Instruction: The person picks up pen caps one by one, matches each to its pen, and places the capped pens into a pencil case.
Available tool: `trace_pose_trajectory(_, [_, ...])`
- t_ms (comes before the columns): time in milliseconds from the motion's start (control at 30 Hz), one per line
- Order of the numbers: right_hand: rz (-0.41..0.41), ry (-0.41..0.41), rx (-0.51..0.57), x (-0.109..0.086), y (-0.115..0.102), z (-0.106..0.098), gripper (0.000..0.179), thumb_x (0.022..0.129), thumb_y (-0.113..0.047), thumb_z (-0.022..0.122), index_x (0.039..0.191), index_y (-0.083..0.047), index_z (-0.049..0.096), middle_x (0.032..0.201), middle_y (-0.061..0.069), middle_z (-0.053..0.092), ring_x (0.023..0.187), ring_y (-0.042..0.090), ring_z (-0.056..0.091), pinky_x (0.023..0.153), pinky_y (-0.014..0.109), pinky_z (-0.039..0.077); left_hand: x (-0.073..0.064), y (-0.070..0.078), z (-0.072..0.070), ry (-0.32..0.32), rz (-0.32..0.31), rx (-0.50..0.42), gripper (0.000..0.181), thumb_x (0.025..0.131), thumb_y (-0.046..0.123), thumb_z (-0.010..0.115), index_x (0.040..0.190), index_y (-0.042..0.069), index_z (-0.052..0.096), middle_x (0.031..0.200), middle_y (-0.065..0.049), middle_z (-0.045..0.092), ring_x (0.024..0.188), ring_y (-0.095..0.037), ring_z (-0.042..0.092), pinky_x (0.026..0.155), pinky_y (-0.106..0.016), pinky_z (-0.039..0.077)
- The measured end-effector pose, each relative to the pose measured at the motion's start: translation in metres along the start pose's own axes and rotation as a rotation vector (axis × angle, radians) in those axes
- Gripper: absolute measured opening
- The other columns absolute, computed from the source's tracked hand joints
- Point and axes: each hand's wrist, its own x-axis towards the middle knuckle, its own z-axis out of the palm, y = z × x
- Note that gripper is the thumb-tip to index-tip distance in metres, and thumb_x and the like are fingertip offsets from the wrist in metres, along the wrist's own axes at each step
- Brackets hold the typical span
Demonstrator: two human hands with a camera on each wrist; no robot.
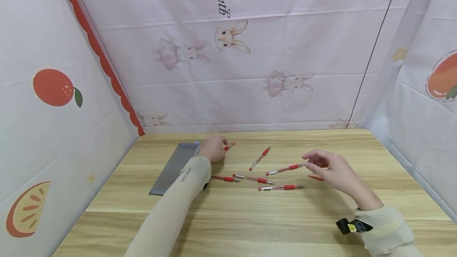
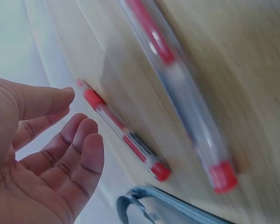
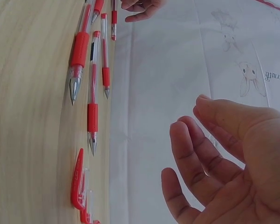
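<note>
My left hand [image 1: 213,149] is over the far left of the table, beside a grey pouch [image 1: 175,165]. Its fingers are relaxed and hold nothing in the left wrist view, with a red gel pen [image 2: 130,135] lying just past the fingertips. My right hand [image 1: 333,169] hovers at the right with its thumb and fingers parted and nothing between them. Below it lies a red pen cap [image 1: 315,177]; in the right wrist view, two red caps [image 3: 78,182] show. The nearest pen [image 1: 284,169] points its metal tip toward the right fingertips.
Between the hands, several uncapped red pens are scattered, among them a slanted pen [image 1: 260,158], a front pen [image 1: 281,188] and a pen [image 1: 225,178] partly behind the left sleeve. Printed cloth walls [image 1: 250,102] enclose the wooden table [image 1: 267,225] at the back and sides.
</note>
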Motion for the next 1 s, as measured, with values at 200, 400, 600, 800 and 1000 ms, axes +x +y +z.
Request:
trace_pose_trajectory(200, [0.019,0.014,-0.024,-0.001,0.006,-0.008,0.025,0.104,-0.023,0.073,0.125,-0.009,0.074,0.104,0.005,0.079,0.085,0.004,0.067,0.07,0.023,0.054,0.004,0.01,0.009,0.032,0.108,-0.012,0.028,0.101,0.012,0.072,0.129,0.01,0.073,0.107,-0.006,0.075,0.083,-0.019,0.063,0.069,-0.033,0.052])
trace_pose_trajectory(400, [0.045,0.002,-0.026,-0.003,0.013,-0.016,0.028,0.105,-0.024,0.072,0.129,-0.009,0.072,0.109,0.007,0.077,0.089,0.011,0.069,0.066,0.025,0.056,0.006,0.026,0.018,0.019,0.206,-0.013,0.032,0.102,0.015,0.072,0.133,0.009,0.071,0.096,-0.002,0.07,0.081,-0.017,0.062,0.071,-0.034,0.053])
trace_pose_trajectory(600, [0.065,0.018,-0.057,-0.005,0.023,-0.025,0.029,0.106,-0.025,0.071,0.131,-0.01,0.071,0.109,0.006,0.077,0.089,0.014,0.071,0.07,0.025,0.056,0.001,0.051,0.02,-0.06,0.19,-0.066,0.032,0.105,0.019,0.069,0.136,0.012,0.069,0.093,0.001,0.066,0.081,-0.016,0.062,0.069,-0.031,0.053])
trace_pose_trajectory(800, [0.069,0.033,-0.089,-0.007,0.035,-0.034,0.03,0.106,-0.025,0.071,0.132,-0.01,0.071,0.11,0.006,0.077,0.088,0.002,0.069,0.076,0.022,0.055,0.0,0.068,0.027,-0.089,0.202,-0.083,0.03,0.106,0.021,0.069,0.135,0.013,0.07,0.092,-0.001,0.065,0.08,-0.016,0.061,0.07,-0.029,0.05])
trace_pose_trajectory(1000, [0.086,0.048,-0.112,-0.01,0.05,-0.041,0.032,0.106,-0.026,0.071,0.132,-0.008,0.071,0.111,0.009,0.078,0.087,-0.003,0.067,0.075,0.023,0.055,0.003,0.074,0.037,-0.107,0.218,-0.067,0.029,0.106,0.025,0.068,0.134,0.017,0.069,0.088,0.001,0.066,0.072,-0.014,0.06,0.063,-0.029,0.049])
